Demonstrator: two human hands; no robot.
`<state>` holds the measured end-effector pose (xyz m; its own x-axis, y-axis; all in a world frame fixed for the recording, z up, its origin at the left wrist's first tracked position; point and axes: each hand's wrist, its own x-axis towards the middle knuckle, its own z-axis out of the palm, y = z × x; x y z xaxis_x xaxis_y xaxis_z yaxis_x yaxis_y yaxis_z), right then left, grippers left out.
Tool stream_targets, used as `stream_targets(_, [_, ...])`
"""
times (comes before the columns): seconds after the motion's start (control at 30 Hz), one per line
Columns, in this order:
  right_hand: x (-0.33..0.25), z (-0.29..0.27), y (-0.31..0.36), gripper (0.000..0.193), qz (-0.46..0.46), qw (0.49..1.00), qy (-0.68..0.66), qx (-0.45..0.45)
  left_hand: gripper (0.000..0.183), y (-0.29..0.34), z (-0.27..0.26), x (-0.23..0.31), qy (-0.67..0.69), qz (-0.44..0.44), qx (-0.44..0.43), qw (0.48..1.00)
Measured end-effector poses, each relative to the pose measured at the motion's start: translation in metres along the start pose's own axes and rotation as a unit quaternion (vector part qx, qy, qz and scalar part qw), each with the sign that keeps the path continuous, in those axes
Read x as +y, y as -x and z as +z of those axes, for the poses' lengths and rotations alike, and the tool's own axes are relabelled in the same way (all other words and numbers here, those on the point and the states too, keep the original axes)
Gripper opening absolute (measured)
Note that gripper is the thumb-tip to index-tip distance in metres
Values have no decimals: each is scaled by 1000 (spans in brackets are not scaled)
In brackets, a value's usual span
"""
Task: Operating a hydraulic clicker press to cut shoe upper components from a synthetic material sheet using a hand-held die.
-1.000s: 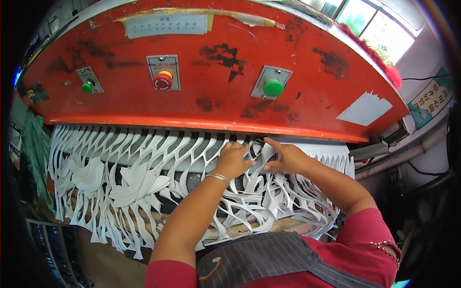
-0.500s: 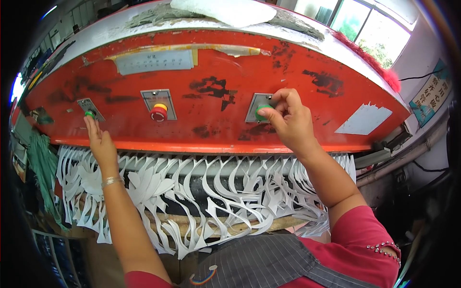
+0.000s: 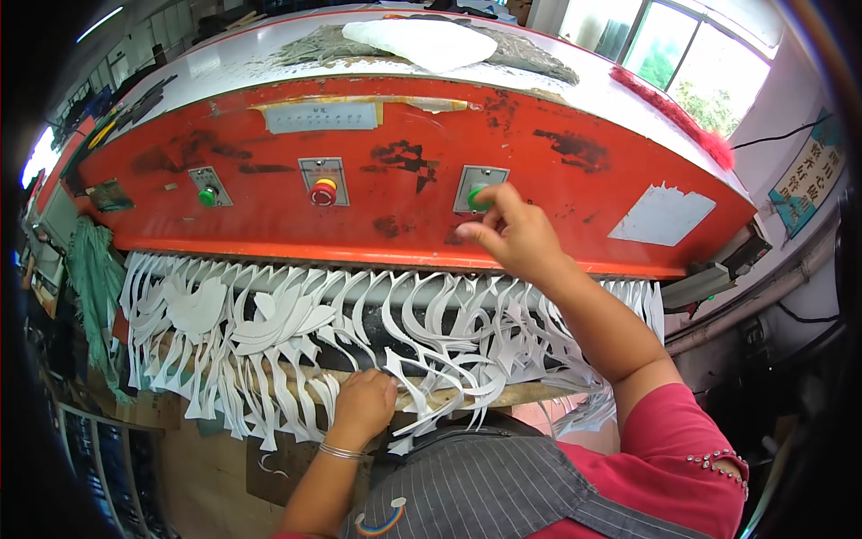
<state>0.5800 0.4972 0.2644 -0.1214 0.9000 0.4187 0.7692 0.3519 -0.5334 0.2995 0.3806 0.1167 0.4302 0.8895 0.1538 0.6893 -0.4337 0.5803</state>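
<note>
A red machine front (image 3: 269,216) stretches across in front of me. My right hand (image 3: 521,238) is raised at its right green push button (image 3: 474,194); the bent index finger is at the button's edge, and the thumb sits apart below. Whether the finger touches the button I cannot tell. Lower down, my left hand (image 3: 363,406) rests with curled fingers at the front edge of the hanging white cut strips (image 3: 269,386), beside a pale wooden edge (image 3: 521,393). Its fingertips are mostly hidden, so what they grip is unclear.
A second green push button (image 3: 207,196) and a red mushroom stop button (image 3: 322,191) sit on the panel. White cut pieces (image 3: 283,323) lie among the strips. Green cloth (image 3: 94,287) hangs at left; a pipe (image 3: 754,310) runs at right.
My left hand has left the left green button and dropped down right to the strips' front edge. My right thumb has come off the right green button. The view has shifted slightly.
</note>
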Motion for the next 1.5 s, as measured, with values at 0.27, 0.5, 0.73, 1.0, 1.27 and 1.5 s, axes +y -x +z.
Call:
stream_targets(0.27, [-11,29,25,33,23,987,38,-155,26,16,20,0,-18,27,71,997])
stream_targets(0.5, [59,10,29,31,-15,963,142,-231,24,19,18,4,1,7,84,996])
stream_targets(0.73, [125,55,77,37,-154,909,296,-250,30,2,4,-14,-8,-85,-80,993])
stream_targets(1.0, [155,134,65,12,-300,852,353,-244,35,-115,73,-15,-13,204,29,978])
stream_targets(1.27, [106,61,63,36,-102,962,129,-218,54,-134,106,-45,-147,116,-162,969])
stream_targets(1.5, [38,12,131,48,159,898,-388,-133,70,-102,29,21,215,256,-71,940])
